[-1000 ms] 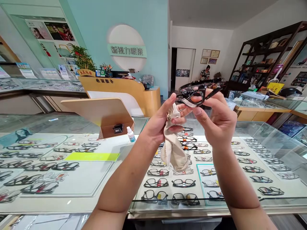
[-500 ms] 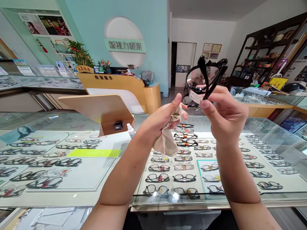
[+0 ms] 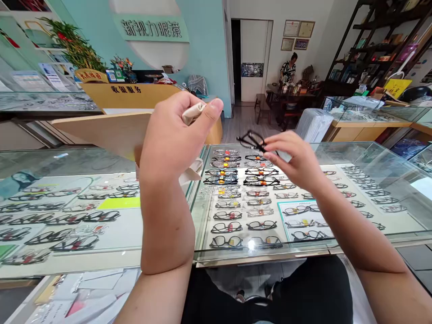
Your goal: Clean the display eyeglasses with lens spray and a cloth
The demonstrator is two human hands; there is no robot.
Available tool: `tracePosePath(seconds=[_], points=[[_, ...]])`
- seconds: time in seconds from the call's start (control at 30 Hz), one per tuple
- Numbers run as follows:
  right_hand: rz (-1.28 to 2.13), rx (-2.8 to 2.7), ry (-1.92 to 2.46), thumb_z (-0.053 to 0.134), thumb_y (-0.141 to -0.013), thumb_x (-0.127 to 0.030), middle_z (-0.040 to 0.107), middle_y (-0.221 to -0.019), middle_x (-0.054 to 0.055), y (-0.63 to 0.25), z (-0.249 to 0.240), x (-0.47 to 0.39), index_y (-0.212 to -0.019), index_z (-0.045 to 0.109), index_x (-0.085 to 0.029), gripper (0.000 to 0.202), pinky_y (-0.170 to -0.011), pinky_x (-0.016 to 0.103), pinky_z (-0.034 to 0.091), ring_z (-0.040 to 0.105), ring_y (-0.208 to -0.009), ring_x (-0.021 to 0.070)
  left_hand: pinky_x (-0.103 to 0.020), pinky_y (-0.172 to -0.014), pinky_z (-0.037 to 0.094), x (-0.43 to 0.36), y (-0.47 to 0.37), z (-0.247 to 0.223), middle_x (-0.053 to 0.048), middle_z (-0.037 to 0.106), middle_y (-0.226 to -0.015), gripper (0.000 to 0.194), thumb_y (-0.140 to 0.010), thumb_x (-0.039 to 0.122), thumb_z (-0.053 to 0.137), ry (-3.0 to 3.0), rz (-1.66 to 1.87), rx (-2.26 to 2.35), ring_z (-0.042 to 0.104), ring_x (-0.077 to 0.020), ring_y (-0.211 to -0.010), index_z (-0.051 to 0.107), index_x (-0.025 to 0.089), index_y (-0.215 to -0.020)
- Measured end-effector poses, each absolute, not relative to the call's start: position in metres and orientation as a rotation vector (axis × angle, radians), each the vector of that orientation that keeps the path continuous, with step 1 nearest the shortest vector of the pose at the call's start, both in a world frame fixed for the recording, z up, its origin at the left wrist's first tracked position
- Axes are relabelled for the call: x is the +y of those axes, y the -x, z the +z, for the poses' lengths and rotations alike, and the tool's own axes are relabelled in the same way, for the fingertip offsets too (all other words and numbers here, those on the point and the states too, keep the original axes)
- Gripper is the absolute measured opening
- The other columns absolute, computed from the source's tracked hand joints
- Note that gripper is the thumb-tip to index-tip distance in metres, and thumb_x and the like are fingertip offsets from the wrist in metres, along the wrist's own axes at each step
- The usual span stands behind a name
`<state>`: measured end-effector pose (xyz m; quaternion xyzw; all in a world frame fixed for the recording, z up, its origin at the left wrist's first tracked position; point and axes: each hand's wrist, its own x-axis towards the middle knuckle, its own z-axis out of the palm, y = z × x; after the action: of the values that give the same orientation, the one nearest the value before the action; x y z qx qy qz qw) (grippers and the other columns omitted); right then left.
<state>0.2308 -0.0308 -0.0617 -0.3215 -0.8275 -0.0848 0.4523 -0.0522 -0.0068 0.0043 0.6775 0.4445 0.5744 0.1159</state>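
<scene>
Right hand [image 3: 293, 156] fingers pinch the glasses [image 3: 251, 140]; left hand [image 3: 170, 137] fingers are closed on the cloth [image 3: 193, 113]. Grip lightly, keeping fingertips off the lenses [image 3: 256, 137].

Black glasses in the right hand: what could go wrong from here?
The right hand holds the black glasses by one side, so they could twist or slip, perhaps hitting the glass display case. The left hand has cloth hanging loose; it might brush the slanted board.
</scene>
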Motion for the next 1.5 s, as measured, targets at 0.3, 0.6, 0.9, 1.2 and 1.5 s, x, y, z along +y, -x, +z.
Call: tracePosePath(seconds=[0.3,0.6,0.9,1.2,1.5], points=[[-0.153,-2.198,0.998,0.062,-0.111,-0.026,0.085,-0.12,0.013,-0.246,-0.169,-0.029,-0.11,0.079,-0.022,0.018,-0.097,0.052,0.063,0.075,-0.111,0.0303,-0.045,-0.069,0.057,-0.018,0.04,0.007,-0.001,0.057,-0.064,0.06,-0.075,0.079,0.092,-2.091,1.562,1.14,0.053,-0.0205,-0.057,0.068,0.024,-0.077],[-0.224,-2.335,1.049,0.062,-0.112,-0.027,0.083,-0.123,0.012,-0.251,-0.167,-0.034,-0.113,0.081,-0.02,0.02,-0.102,0.05,0.058,0.072,-0.112,0.0298,-0.037,-0.071,0.054,-0.015,0.016,-0.003,-0.001,0.06,-0.064,0.044,-0.097,0.061,0.08,-2.287,1.39,1.181,0.052,-0.0182,-0.057,0.07,0.023,-0.078],[-0.243,-2.642,1.152,0.078,-0.101,-0.023,0.081,-0.113,0.009,-0.244,-0.182,-0.031,-0.101,0.083,-0.02,0.006,-0.094,0.042,0.045,0.064,-0.107,0.0287,-0.037,-0.069,0.049,-0.011,-0.011,-0.014,-0.001,0.062,-0.062,0.032,-0.092,0.05,0.081,-2.432,0.78,1.344,0.061,-0.0235,-0.06,0.069,0.024,-0.079],[-0.212,-2.743,1.288,0.08,-0.101,-0.024,0.079,-0.115,0.012,-0.238,-0.189,-0.026,-0.103,0.085,-0.016,0.01,-0.092,0.042,0.04,0.063,-0.112,0.0298,-0.037,-0.064,0.039,0.006,-0.035,-0.034,-0.008,0.078,-0.089,0.016,-0.094,0.039,0.071,-2.689,0.122,1.376,0.07,-0.0292,-0.08,0.073,0.023,-0.092],[0.026,-2.444,1.231,0.07,-0.105,-0.033,0.071,-0.094,0.008,-0.251,-0.183,-0.022,-0.081,0.067,-0.02,0.027,-0.079,0.036,0.04,0.06,-0.09,0.0234,-0.035,-0.07,0.046,0.025,-0.058,-0.06,-0.015,0.082,-0.108,0.02,-0.095,0.03,0.065,-2.765,-0.171,1.324,0.077,-0.0326,-0.096,0.078,0.019,-0.106]])
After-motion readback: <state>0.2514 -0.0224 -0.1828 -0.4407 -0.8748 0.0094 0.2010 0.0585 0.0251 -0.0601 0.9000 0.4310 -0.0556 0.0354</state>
